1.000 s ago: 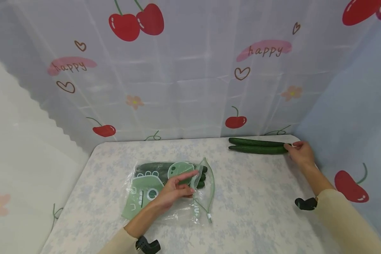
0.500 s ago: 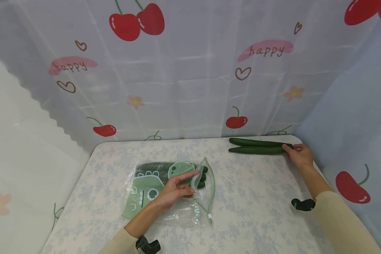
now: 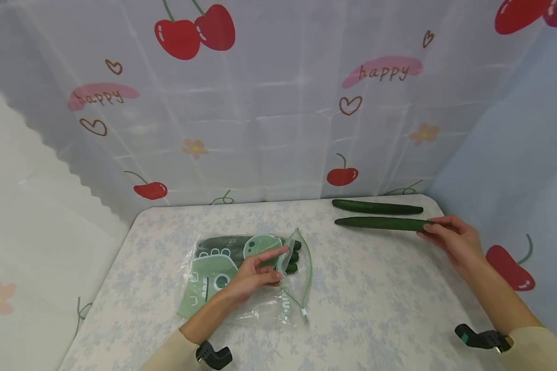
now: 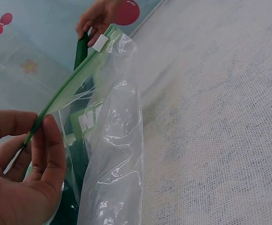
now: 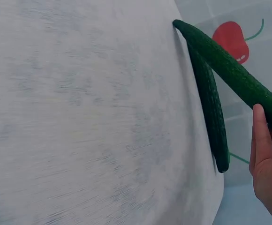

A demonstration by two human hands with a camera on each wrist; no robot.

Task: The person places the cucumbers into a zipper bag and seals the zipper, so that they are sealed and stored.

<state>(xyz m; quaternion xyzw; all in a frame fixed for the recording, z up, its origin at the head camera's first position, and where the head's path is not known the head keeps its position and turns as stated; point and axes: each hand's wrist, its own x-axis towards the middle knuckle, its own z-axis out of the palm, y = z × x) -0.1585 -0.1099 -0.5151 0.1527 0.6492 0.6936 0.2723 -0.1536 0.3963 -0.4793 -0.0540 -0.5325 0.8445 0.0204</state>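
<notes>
My left hand (image 3: 255, 276) pinches the green zip edge of a clear zip bag (image 3: 241, 278) with a green print, holding its mouth open; the left wrist view shows thumb and fingers (image 4: 47, 154) on the zip strip (image 4: 65, 91). Dark cucumbers (image 3: 232, 243) lie inside the bag. My right hand (image 3: 455, 242) grips the right end of a long cucumber (image 3: 380, 223), lifted off the table at the back right. A second cucumber (image 3: 376, 207) lies on the table behind it, also seen under the held cucumber (image 5: 230, 70) as the lying cucumber (image 5: 211, 112).
The table (image 3: 376, 293) has a pale floral cloth. A cherry-print curtain (image 3: 278, 103) hangs close behind and to the right. The table's right edge (image 5: 206, 187) lies just past the lying cucumber.
My right hand has taken the nearer cucumber by its end and drawn it toward me, away from the other one. The left hand keeps holding the bag's mouth.
</notes>
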